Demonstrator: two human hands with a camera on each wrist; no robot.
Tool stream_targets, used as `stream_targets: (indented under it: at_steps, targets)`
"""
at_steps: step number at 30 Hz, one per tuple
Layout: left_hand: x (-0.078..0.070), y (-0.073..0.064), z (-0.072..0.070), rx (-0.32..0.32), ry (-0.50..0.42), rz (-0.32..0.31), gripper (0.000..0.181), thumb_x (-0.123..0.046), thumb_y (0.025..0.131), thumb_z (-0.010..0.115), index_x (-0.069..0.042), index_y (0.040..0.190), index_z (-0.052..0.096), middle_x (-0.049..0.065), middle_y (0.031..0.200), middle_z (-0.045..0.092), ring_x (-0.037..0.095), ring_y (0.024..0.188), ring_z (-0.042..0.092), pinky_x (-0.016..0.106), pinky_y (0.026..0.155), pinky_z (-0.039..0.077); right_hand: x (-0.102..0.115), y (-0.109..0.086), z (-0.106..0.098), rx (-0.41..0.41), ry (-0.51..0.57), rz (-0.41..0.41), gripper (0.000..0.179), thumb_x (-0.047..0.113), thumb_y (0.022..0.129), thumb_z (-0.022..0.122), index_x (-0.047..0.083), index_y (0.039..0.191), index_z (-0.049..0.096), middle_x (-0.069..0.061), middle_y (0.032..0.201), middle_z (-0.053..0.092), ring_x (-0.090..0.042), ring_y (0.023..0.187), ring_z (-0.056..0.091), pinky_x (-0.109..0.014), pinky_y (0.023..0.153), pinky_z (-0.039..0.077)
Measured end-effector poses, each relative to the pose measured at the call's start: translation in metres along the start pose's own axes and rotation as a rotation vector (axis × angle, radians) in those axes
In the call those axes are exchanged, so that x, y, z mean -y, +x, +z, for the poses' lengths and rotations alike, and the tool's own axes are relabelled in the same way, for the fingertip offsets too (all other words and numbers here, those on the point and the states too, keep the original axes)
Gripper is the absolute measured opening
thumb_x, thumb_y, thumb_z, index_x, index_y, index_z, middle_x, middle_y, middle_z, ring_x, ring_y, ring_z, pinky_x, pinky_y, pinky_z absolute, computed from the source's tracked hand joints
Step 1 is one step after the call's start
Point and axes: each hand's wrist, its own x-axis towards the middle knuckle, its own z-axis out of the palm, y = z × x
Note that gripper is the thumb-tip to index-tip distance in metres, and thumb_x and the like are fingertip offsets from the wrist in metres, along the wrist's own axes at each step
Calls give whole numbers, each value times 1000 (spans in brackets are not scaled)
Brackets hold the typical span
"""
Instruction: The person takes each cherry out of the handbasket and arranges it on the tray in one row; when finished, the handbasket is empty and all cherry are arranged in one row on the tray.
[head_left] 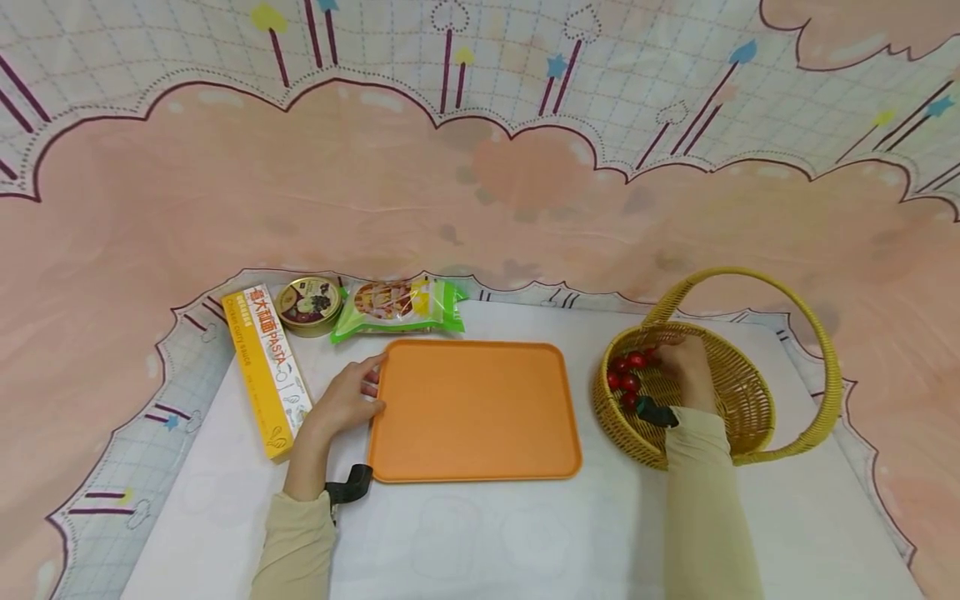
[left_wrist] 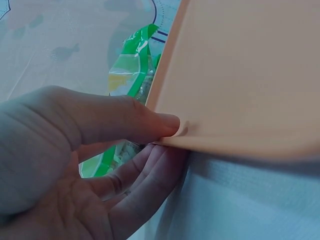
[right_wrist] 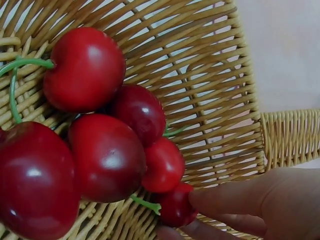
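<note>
Two hands in play, both busy! The left hand [head_left: 347, 402] has the orange tray [head_left: 476, 412] by its left rim, thumb pressed on top, fingers tucked beneath. Over on the right, the right hand [head_left: 690, 367] is down inside the wicker basket [head_left: 750, 392], thumb and fingers about a small dark-red cherry [right_wrist: 176, 206]; the lower fingertips run off the edge of the wrist view, but it looks like a pinch.

And what a shine on that fruit! The held cherry is glossy and deep red, lying against the woven wall, a short green stem beside it. Just next to it sit the other cherries [right_wrist: 107, 157], clustered and touching, some bright scarlet, some nearly maroon, plump and smooth with white glints, two curling green stems at the far left of the close view.

Further out, the basket's tall handle [head_left: 825, 358] arches up and over to the right. Beyond the tray, a green-edged packet [head_left: 397, 307] lies beside a round gold tin [head_left: 309, 302], and a yellow-and-white pasta box [head_left: 268, 375] slants along the left side of the white table [head_left: 487, 542].
</note>
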Motion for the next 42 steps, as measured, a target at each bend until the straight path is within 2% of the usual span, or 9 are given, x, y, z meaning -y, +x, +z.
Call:
stream_targets:
  at_steps: [5, 10, 16, 19, 23, 27, 30, 38, 42]
  targets:
    - [1, 0, 0, -6, -4, 11, 74, 6, 78, 70, 5, 146, 39, 22, 110, 54, 32, 97, 59, 43, 83, 52, 0, -2, 1, 12, -16, 1, 10, 2, 85, 66, -5, 78, 67, 0, 66, 53, -12, 60, 49, -25, 53, 46]
    - [1, -1, 0, -15, -5, 34, 74, 7, 77, 71, 7, 145, 40, 23, 109, 55, 33, 96, 60, 43, 83, 52, 1, -9, 0, 54, -9, -9, 37, 4, 88, 62, -18, 118, 59, -6, 91, 63, -11, 75, 58, -27, 66, 54]
    - [3, -2, -2, -28, -6, 50, 73, 7, 76, 70, 8, 144, 41, 23, 108, 55, 31, 94, 60, 42, 81, 51, 9, -19, -10, 26, -15, -25, 42, 6, 90, 63, -19, 124, 56, -8, 86, 64, -7, 66, 59, -24, 63, 55]
    - [4, -2, -3, -36, -1, 54, 73, 8, 76, 70, 9, 143, 41, 23, 107, 55, 31, 93, 61, 42, 81, 51, 17, -26, -17, 11, 45, -15, 45, 6, 92, 62, -18, 128, 53, -1, 80, 63, -4, 64, 59, -23, 62, 55]
    - [5, -1, -3, -38, 0, 65, 74, 8, 75, 69, 10, 143, 41, 23, 106, 56, 32, 93, 61, 42, 82, 51, 26, -37, -24, 28, 262, -8, 42, 1, 91, 62, -17, 128, 54, 9, 67, 63, -4, 61, 62, -22, 59, 55]
    - [7, 0, -1, -46, -4, 78, 73, 8, 74, 69, 9, 143, 42, 23, 106, 56, 31, 92, 62, 41, 82, 51, 30, -49, -30, 37, 441, 12, 11, 1, 89, 67, 8, 97, 72, 10, 64, 67, -4, 60, 65, -19, 58, 54]
    - [8, 1, 1, -48, -3, 79, 74, 7, 74, 69, 9, 142, 42, 22, 105, 56, 31, 91, 62, 39, 80, 51, 30, -55, -31, 39, 509, 15, 21, 5, 88, 70, 20, 73, 71, 10, 68, 69, -4, 62, 65, -18, 59, 54]
    - [8, 2, 3, -51, 4, 87, 73, 7, 73, 70, 9, 142, 43, 20, 103, 55, 29, 90, 60, 38, 79, 50, 30, -65, -19, 105, 690, -98, 24, -1, 89, 67, 20, 82, 75, 5, 76, 73, -7, 65, 68, -21, 62, 56]
    - [7, 2, 2, -46, 9, 90, 74, 7, 73, 70, 9, 142, 43, 20, 103, 55, 30, 90, 60, 39, 80, 50, 37, -67, -2, 84, 697, -139, 13, -1, 89, 68, 7, 98, 70, 4, 77, 72, -8, 65, 69, -21, 63, 57]
